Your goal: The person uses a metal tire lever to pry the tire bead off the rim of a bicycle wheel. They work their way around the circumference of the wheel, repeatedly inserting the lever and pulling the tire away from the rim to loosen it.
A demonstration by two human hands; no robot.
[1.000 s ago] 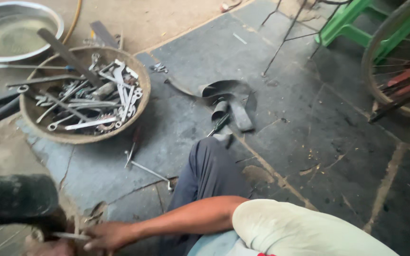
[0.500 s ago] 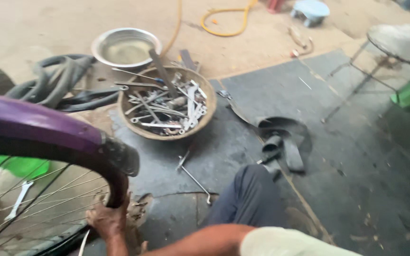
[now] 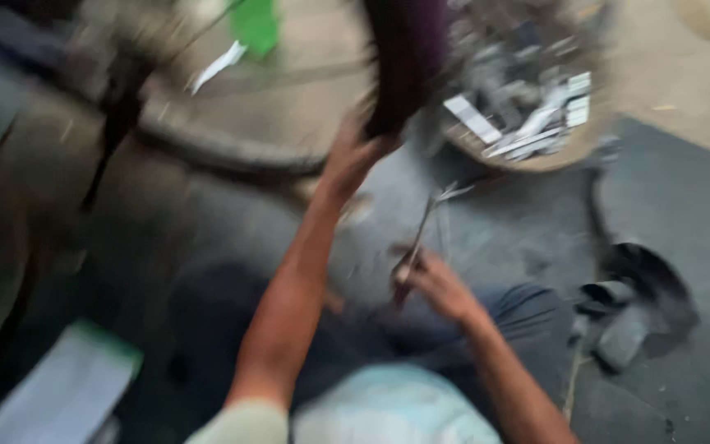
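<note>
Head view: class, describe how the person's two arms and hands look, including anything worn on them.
Both forearms are bare. The left hand and right hand wear no gloves. A pale short sleeve covers the left upper arm. Blur hides any rings, watch or marks.

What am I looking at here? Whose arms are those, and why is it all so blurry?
The picture comes from a camera worn on a person's head, looking down at their own two arms. It is blurry because the head was moving.

The left hand reaches up and grips a dark purple wheel rim. The right hand holds a thin metal tool; the blur hides what kind it is.

On the ground at the top right sits a round basket full of shiny metal tools. At the right lie scraps of black rubber on a dark grey mat. A green object shows at the top, too blurred to name.
</note>
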